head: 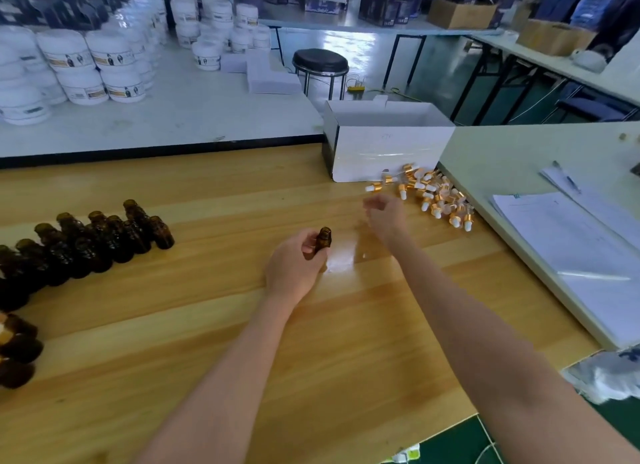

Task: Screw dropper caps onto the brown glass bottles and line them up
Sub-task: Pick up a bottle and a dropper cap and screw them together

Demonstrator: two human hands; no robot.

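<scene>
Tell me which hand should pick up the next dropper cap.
Right. The right hand, apparently empty, hovers beside the pile of dropper caps; the left hand grips an uncapped brown bottle.

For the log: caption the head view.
Left hand grips uncapped brown glass bottle; right hand hovers near gold-and-white dropper caps.

One lone brown bottle (323,238), over a dozen more bottles (104,238) at the worktop's (207,325) left edge, one white box (388,148), roughly two dozen dropper caps (433,197).

Left hand (294,266) grips a small brown glass bottle (323,239); right hand (386,217), blurred, extends forward, fingers loosely curled.
</scene>
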